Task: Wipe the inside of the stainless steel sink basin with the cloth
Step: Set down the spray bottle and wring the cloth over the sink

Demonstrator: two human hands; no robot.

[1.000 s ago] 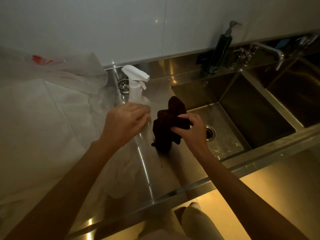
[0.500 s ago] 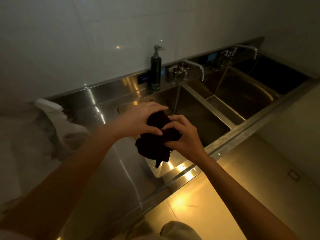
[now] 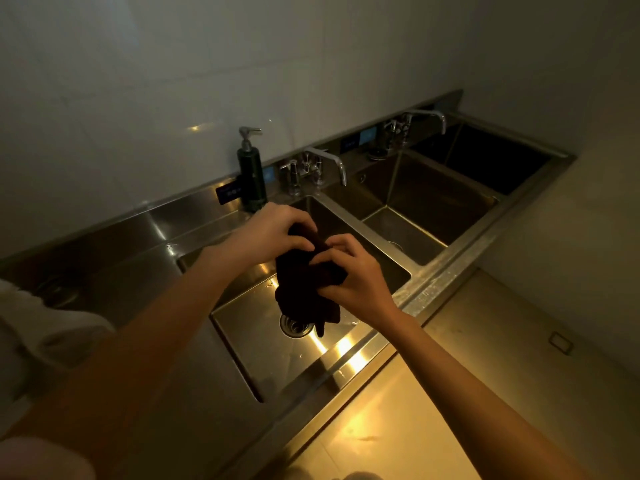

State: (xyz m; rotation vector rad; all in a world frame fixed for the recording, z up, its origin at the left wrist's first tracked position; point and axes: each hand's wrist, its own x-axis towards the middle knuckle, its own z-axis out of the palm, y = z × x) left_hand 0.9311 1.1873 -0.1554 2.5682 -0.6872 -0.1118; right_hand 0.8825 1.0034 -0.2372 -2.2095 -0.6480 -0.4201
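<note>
A dark bunched cloth (image 3: 304, 289) hangs in the air above the nearest stainless steel sink basin (image 3: 256, 355). My left hand (image 3: 266, 233) pinches its top from the left. My right hand (image 3: 353, 275) grips it from the right, fingers curled into the fabric. The cloth's lower end dangles over the round drain (image 3: 296, 325) and covers part of it. The basin floor shines under warm light.
A dark soap pump bottle (image 3: 252, 174) stands behind the basin, with a faucet (image 3: 327, 161) to its right. Two more basins (image 3: 426, 209) lie further right under a second faucet (image 3: 426, 116). White plastic (image 3: 41, 327) covers the counter at left. Tiled floor (image 3: 433, 410) lies below.
My left hand left the spray bottle and joined the right on the cloth. The view swung right, and the cloth now hangs over the nearest basin instead of the counter.
</note>
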